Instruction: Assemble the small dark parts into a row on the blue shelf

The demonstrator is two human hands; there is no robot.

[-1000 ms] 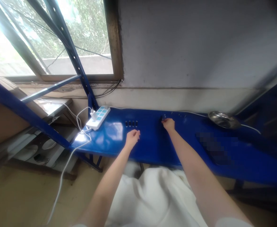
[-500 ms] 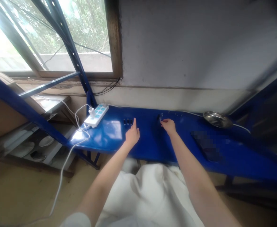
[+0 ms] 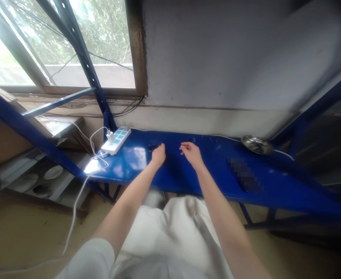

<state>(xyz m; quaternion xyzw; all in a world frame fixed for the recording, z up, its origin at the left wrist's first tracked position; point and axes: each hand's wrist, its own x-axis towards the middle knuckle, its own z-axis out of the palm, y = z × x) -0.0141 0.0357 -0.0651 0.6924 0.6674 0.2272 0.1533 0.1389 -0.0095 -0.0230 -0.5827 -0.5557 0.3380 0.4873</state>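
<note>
My left hand (image 3: pixel 159 155) rests low over the blue table (image 3: pixel 173 170), its fingers curled together at the right end of a short row of small black pieces (image 3: pixel 152 147). What its fingertips touch is hidden by the hand. To the right, my right hand (image 3: pixel 192 153) is held above the tabletop with thumb and fingers brought together, pointing left. Anything between those fingertips is too small to make out. Behind the right hand lie some tiny clear and dark bits (image 3: pixel 192 139).
A white power strip (image 3: pixel 116 140) with a plugged-in charger and cable sits at the left end. On the right are a round metal dish (image 3: pixel 257 144) and a dark, pixelated flat object (image 3: pixel 244 174). A blue metal upright (image 3: pixel 85 66) rises at the left.
My right hand has moved left, away from the tiny bits and towards my left hand. My left hand's index finger, stretched out before, is now curled in by the black pieces.
</note>
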